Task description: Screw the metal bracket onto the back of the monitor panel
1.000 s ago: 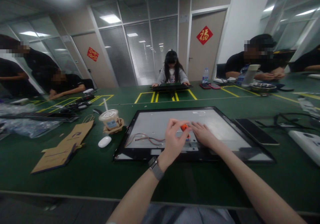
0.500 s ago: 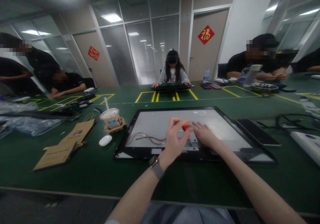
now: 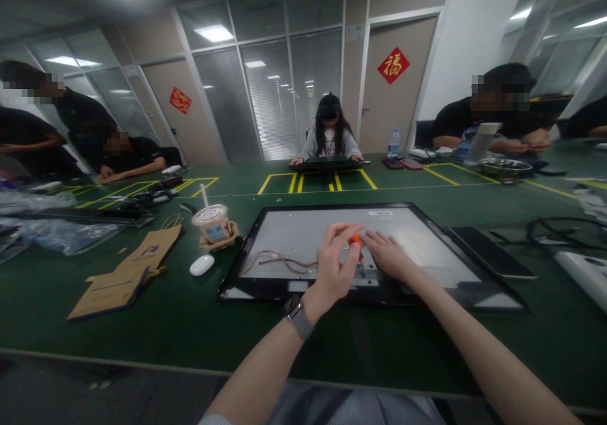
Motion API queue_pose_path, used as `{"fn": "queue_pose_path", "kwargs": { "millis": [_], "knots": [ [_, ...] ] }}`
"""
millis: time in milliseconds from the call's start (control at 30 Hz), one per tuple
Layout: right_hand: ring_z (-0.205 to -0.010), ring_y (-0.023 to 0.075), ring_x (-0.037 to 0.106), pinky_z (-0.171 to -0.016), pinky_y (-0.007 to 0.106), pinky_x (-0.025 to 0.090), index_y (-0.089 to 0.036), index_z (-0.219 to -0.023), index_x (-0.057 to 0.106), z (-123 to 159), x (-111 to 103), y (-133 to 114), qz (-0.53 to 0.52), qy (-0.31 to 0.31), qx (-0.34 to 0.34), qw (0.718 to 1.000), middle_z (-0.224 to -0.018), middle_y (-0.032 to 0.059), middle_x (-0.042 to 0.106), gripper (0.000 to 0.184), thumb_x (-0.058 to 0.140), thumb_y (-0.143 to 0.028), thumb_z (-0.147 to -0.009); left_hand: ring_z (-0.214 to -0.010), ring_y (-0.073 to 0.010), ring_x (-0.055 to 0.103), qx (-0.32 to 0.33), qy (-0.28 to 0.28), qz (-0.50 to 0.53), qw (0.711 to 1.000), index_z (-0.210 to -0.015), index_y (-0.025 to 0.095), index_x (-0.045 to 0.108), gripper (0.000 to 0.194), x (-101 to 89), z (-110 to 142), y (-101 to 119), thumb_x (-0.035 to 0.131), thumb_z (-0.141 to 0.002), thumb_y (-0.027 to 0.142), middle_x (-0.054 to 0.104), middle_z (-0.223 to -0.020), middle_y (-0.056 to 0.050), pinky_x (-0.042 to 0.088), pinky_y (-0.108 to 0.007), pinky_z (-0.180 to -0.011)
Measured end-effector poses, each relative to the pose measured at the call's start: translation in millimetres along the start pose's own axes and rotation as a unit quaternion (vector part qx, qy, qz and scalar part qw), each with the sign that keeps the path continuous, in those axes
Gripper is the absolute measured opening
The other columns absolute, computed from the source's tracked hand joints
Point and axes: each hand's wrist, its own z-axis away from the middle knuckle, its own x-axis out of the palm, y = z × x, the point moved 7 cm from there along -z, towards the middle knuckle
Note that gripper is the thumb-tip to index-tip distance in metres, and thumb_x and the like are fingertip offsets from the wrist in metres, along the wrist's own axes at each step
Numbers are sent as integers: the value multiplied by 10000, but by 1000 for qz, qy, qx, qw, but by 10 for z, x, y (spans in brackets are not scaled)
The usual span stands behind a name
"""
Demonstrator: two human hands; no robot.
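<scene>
A display panel (image 3: 279, 235) with a grey metal back and black frame lies flat on the green table (image 3: 190, 343) before me. My left hand (image 3: 336, 260), with a watch on its wrist, pinches the orange handle of a screwdriver (image 3: 355, 240) between thumb and fingers. The tool stands roughly upright over a small metal bracket (image 3: 367, 281) near the panel's close edge; whether its tip sits in a screw I cannot tell. Beside it, my right hand (image 3: 392, 257) rests on the panel's back, fingers stretched out. Thin coloured wires (image 3: 279, 259) lie loose on the panel's left part.
Left of the panel are a white mouse (image 3: 202, 265), a lidded drink cup (image 3: 211, 222) and a flattened paper bag (image 3: 128, 276). To the right lie a dark phone-like slab (image 3: 490, 252) and black cables (image 3: 559, 226). Several people sit or stand around the table.
The fingers of my left hand have turned and shifted slightly around the orange handle. My right hand keeps its place on the panel. The view has drifted a little.
</scene>
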Motion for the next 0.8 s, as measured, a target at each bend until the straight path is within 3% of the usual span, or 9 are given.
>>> {"fn": "queue_pose_path", "kwargs": {
  "millis": [100, 300, 500, 800],
  "knots": [
    [-1387, 333, 430, -1092, 584, 357, -219, -1480, 452, -4, 1, -1, 4, 1, -4, 1000, -1549, 135, 423, 534, 247, -200, -987, -1064, -206, 588, -3, -9, 16, 1000, -1284, 199, 593, 334, 14, -9, 5, 416, -1003, 229, 615, -1154, -102, 490, -372, -936],
    [-1389, 333, 427, -1085, 582, 369, -241, -1475, 460, -2, 6, 11, -2, 7, 1, 1000, -1542, 124, 437, 522, 266, -224, -991, -865, -173, 575, -6, 33, -30, 999, -1091, 217, 698, 208, -19, -11, -48, 601, -936, 316, 567, -924, -39, 511, -330, -830],
    [-1391, 345, 421, -1088, 596, 360, -200, -1480, 451, 2, -1, -8, 1, -2, -6, 1000, -1548, 143, 421, 540, 234, -192, -985, -1083, -211, 583, -10, -12, 7, 1000, -1342, 205, 546, 374, 13, -7, -16, 401, -998, 207, 601, -1190, -101, 479, -380, -961],
    [-1380, 343, 438, -1081, 595, 369, -212, -1480, 449, 12, -16, -6, 6, -1, -8, 1000, -1557, 136, 409, 535, 248, -200, -985, -837, -172, 570, 6, 25, -33, 999, -1137, 221, 687, 235, -3, 8, -24, 607, -934, 307, 584, -904, -37, 514, -324, -797]
  ]
}}
